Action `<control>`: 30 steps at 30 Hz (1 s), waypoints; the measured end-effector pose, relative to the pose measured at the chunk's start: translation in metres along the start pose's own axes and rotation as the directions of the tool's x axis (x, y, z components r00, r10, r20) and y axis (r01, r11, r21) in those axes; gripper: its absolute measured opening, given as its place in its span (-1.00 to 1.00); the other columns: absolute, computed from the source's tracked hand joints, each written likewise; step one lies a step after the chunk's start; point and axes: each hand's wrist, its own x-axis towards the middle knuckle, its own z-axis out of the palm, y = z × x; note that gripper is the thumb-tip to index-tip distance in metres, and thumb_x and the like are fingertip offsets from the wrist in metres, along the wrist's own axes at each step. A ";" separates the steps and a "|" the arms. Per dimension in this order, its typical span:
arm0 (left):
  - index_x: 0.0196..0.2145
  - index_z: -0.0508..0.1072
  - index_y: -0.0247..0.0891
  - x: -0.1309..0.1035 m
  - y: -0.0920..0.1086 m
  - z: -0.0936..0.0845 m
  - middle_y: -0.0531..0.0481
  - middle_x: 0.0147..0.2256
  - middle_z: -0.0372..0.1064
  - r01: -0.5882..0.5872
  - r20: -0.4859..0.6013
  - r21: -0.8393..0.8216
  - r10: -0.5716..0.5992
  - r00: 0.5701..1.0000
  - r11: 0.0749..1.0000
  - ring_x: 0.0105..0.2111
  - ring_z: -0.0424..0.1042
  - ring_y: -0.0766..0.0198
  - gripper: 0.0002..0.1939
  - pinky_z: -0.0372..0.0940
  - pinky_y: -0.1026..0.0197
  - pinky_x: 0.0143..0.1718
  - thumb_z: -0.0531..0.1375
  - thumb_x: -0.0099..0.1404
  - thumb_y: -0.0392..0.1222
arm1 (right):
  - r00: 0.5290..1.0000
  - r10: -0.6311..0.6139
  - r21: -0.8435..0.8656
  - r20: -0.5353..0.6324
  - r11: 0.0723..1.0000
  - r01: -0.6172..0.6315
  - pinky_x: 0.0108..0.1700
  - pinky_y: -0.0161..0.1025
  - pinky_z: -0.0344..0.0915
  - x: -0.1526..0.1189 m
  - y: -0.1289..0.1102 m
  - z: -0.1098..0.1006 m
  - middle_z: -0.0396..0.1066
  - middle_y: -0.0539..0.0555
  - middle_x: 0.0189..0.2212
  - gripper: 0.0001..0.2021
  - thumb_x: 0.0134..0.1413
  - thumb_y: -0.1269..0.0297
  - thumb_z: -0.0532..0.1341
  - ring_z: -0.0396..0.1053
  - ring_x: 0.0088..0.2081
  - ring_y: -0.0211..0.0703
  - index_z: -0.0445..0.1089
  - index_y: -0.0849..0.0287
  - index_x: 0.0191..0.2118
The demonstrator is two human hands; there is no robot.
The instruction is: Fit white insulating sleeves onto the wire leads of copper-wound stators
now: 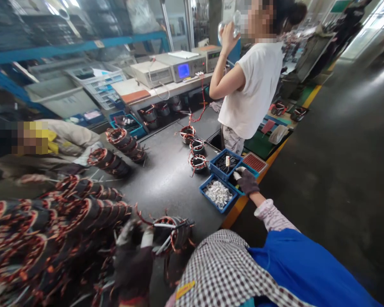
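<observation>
My left hand (134, 256), in a dark glove with pale fingertips, is low in the view beside a wound motor stator (176, 234). Its thumb and a finger stand apart, with nothing clear between them; blur softens the edges. The stator lies tilted, with copper leads and white and black sleeves on it. My right hand (248, 181), gloved likewise, reaches over a small teal bin (238, 187) beside a blue bin of black pieces (224, 164). Its fingertips are partly hidden, so their grip is unclear. Nearest me stands a blue bin of white pieces (217, 194).
Stacked stators (83, 213) crowd the left. Three stators (196, 147) joined by wires stand on the dark table (166, 179). A co-worker in white (251, 89) drinks at the far side; another person (60, 145) handles stators at left. Test instruments (182, 68) sit on a shelf behind.
</observation>
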 end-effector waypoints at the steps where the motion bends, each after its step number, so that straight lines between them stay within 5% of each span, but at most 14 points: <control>1: 0.06 0.67 -0.05 -0.007 0.013 0.000 -0.11 0.08 0.74 0.014 0.059 -0.067 -0.010 0.998 0.998 0.16 0.68 -0.28 -0.45 0.47 -0.42 0.37 0.33 0.23 0.26 | 0.997 -0.053 0.052 0.048 0.997 0.051 0.15 0.03 0.58 -0.015 -0.017 0.008 0.71 0.12 -0.13 -0.82 0.35 0.18 0.27 0.65 -0.03 0.09 0.62 0.02 -0.07; 3: 0.03 0.72 -0.03 -0.019 0.041 0.005 -0.11 0.06 0.75 0.085 0.265 -0.223 -0.024 0.964 0.971 0.10 0.71 -0.18 -0.52 0.54 -0.28 0.30 0.42 0.20 0.17 | 0.946 -0.235 0.221 0.223 0.957 0.186 0.16 0.03 0.61 -0.051 -0.058 0.024 0.72 0.10 -0.08 -0.79 0.35 0.11 0.32 0.68 -0.02 0.07 0.65 0.01 -0.03; 4: 0.01 0.74 -0.05 -0.024 0.052 0.009 -0.12 0.04 0.76 0.096 0.342 -0.309 0.017 0.939 0.946 0.03 0.73 -0.16 -0.51 0.58 -0.25 0.25 0.46 0.15 0.13 | 0.883 -0.341 0.326 0.323 0.916 0.235 0.15 0.02 0.62 -0.070 -0.079 0.030 0.73 0.09 -0.08 -0.79 0.33 0.10 0.36 0.69 -0.02 0.07 0.68 -0.03 -0.02; 6: -0.08 0.79 -0.11 -0.028 0.064 0.016 -0.15 -0.06 0.77 0.058 0.442 -0.384 0.129 0.888 0.922 -0.01 0.72 -0.12 -0.60 0.58 -0.21 0.25 0.51 0.14 0.05 | 0.749 -0.473 0.496 0.463 0.839 0.223 0.14 0.00 0.65 -0.105 -0.116 0.035 0.73 0.06 -0.09 -0.82 0.28 0.11 0.43 0.70 -0.04 0.07 0.72 -0.09 -0.04; 7: -0.16 0.80 -0.13 -0.028 0.064 0.018 -0.14 -0.12 0.77 0.059 0.419 -0.414 0.133 0.898 0.908 -0.04 0.72 -0.09 -0.68 0.59 -0.18 0.23 0.52 0.15 0.02 | 0.717 -0.477 0.537 0.508 0.827 0.170 0.12 -0.02 0.65 -0.117 -0.129 0.034 0.73 0.05 -0.12 -0.83 0.26 0.11 0.46 0.70 -0.05 0.06 0.72 -0.10 -0.06; 9: -0.26 0.79 -0.15 -0.027 0.053 0.017 -0.12 -0.19 0.76 0.100 0.363 -0.470 0.089 0.928 0.877 -0.10 0.71 -0.03 -0.75 0.62 -0.12 0.17 0.56 0.14 -0.02 | 0.723 -0.405 0.576 0.560 0.818 0.012 0.05 -0.05 0.67 -0.129 -0.138 0.032 0.71 0.07 -0.18 -0.82 0.25 0.05 0.49 0.69 -0.10 0.04 0.71 -0.06 -0.09; 12: -0.26 0.76 -0.17 -0.027 0.027 0.011 -0.09 -0.19 0.75 0.215 0.276 -0.577 -0.060 0.959 0.788 -0.17 0.71 0.05 -0.68 0.65 -0.02 0.02 0.63 0.08 0.00 | 0.793 -0.229 0.624 0.565 0.747 -0.229 -0.10 -0.07 0.68 -0.123 -0.119 0.040 0.69 0.10 -0.20 -0.62 0.15 -0.11 0.56 0.67 -0.16 0.00 0.64 0.03 -0.08; 15: -0.20 0.71 -0.19 -0.028 0.005 0.013 -0.05 -0.24 0.72 0.358 0.247 -0.670 -0.260 0.934 0.651 -0.31 0.68 0.16 -0.52 0.63 0.11 -0.20 0.67 0.04 0.09 | 0.835 -0.070 0.630 0.546 0.692 -0.353 -0.15 -0.09 0.67 -0.117 -0.089 0.064 0.68 0.10 -0.18 -0.50 0.05 -0.18 0.57 0.67 -0.18 -0.02 0.59 0.05 -0.05; 21: -0.16 0.68 -0.23 -0.031 -0.007 0.030 -0.08 -0.20 0.73 0.445 0.250 -0.679 -0.386 0.888 0.584 -0.33 0.68 0.18 -0.49 0.60 0.15 -0.26 0.68 0.03 0.05 | 0.820 -0.045 0.566 0.570 0.745 -0.352 -0.06 -0.09 0.65 -0.131 -0.073 0.111 0.68 0.11 -0.18 -0.64 0.05 0.06 0.50 0.62 -0.17 -0.05 0.64 0.12 -0.07; 26: -0.17 0.67 -0.21 -0.030 -0.005 0.029 -0.03 -0.21 0.72 0.416 0.196 -0.693 -0.401 0.895 0.588 -0.35 0.66 0.24 -0.48 0.55 0.23 -0.32 0.68 0.01 0.05 | 0.732 0.096 0.497 0.675 0.675 -0.546 -0.47 -0.31 0.42 -0.134 -0.079 0.126 0.67 0.02 -0.17 -0.50 0.10 0.14 0.49 0.51 -0.45 -0.23 0.59 0.10 0.17; 30: -0.14 0.68 -0.19 -0.030 -0.005 0.028 -0.01 -0.22 0.71 0.407 0.181 -0.668 -0.396 0.900 0.622 -0.32 0.67 0.25 -0.51 0.56 0.24 -0.28 0.67 0.07 0.06 | 0.722 0.172 0.475 0.670 0.649 -0.595 -0.46 -0.29 0.39 -0.135 -0.083 0.126 0.66 0.05 -0.22 -0.77 0.18 0.27 0.47 0.52 -0.43 -0.19 0.54 0.12 -0.07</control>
